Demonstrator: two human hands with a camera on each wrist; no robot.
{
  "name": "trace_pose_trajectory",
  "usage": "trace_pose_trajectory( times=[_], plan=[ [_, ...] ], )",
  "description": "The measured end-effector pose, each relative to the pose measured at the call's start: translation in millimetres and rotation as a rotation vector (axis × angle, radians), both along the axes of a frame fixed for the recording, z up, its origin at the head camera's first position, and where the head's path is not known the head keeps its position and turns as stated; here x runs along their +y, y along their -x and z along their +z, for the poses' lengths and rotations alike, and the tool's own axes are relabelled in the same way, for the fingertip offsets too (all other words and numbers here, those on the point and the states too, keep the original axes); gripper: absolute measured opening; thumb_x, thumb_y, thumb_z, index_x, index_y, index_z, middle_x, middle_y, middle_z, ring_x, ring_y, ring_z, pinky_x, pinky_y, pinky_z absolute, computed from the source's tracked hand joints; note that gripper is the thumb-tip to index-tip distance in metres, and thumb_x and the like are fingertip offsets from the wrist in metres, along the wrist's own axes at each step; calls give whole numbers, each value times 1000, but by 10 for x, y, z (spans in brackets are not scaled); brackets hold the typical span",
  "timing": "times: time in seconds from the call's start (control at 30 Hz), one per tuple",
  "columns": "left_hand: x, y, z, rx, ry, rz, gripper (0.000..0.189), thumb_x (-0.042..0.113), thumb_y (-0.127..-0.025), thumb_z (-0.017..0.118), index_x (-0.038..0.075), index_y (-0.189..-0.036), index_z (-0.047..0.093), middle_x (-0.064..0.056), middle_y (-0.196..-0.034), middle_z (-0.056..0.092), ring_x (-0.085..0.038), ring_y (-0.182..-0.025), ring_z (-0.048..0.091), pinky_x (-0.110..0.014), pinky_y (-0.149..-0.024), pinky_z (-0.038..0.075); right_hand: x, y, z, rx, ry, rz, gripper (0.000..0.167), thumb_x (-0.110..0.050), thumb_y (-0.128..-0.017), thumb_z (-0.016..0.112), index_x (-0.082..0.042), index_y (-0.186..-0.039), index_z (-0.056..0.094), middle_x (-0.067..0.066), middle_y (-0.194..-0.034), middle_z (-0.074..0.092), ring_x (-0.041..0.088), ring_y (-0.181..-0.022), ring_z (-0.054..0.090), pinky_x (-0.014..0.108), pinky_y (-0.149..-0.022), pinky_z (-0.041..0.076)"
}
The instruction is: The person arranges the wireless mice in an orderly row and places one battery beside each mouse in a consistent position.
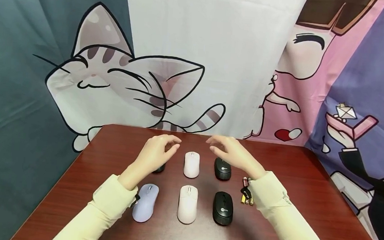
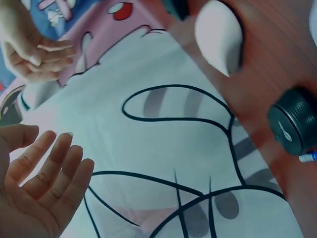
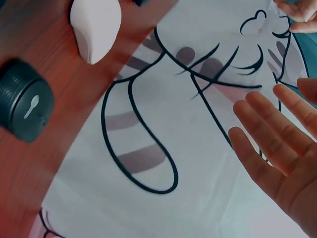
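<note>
My left hand (image 1: 157,150) is raised above the far left part of the table, fingers loosely bent and nothing in them. Below it, a black mouse (image 1: 160,168) is mostly hidden. My right hand (image 1: 232,151) hovers on the other side, also holding nothing, over a black mouse (image 1: 222,170). Between the hands lies a pinkish-white mouse (image 1: 191,165). The nearer row has a lavender mouse (image 1: 145,203), a white mouse (image 1: 187,205) and another black mouse (image 1: 223,209). In the wrist views, the left palm (image 2: 47,186) and right palm (image 3: 282,153) show bare.
Several small batteries (image 1: 243,199) with a black piece across them lie by the right sleeve, which partly covers them. The reddish-brown table (image 1: 78,201) ends at the back against a printed cartoon curtain (image 1: 212,41).
</note>
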State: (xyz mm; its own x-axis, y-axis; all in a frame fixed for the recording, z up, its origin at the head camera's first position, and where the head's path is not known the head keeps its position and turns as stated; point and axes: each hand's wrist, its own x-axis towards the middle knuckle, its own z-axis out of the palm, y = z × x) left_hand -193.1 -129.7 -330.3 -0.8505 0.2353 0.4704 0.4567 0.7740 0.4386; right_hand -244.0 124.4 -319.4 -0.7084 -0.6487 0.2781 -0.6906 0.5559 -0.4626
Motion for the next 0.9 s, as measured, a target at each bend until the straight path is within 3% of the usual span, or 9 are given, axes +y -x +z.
trace_pose_trajectory(
  times=[0.3, 0.63, 0.83, 0.9],
  plan=[
    [212, -95, -63, 48, -91, -9, 13, 12, -85, 65, 13, -96, 72, 0, -84, 70, -13, -72, 62, -30, -68, 50, 357, -110, -81, 17, 82, -118, 19, -10, -92, 57, -7, -109, 64, 9, -106, 69, 20, -92, 67, 41, -80, 53],
    [659, -90, -147, -4, -88, -98, 12, 15, -87, 65, 14, -97, 71, 1, -85, 71, -14, -76, 65, -28, -69, 50, 668, -205, -181, 33, 97, -210, 17, -9, -91, 59, -10, -107, 65, 4, -102, 69, 16, -89, 65, 32, -76, 53],
    [795, -80, -227, -43, -99, -149, 11, 13, -86, 66, 13, -96, 71, 2, -79, 68, -9, -66, 58, -17, -60, 44, 862, -214, -297, 81, 116, -290, 16, -8, -90, 59, -9, -105, 66, 5, -98, 70, 16, -84, 63, 35, -73, 52],
    [844, -58, -267, -43, -78, -157, 11, 13, -86, 66, 14, -96, 71, 3, -77, 67, -9, -66, 58, -19, -64, 44, 942, -200, -334, 99, 127, -313, 15, -7, -90, 59, -7, -104, 66, 7, -98, 70, 18, -85, 63, 37, -74, 51]
  ],
)
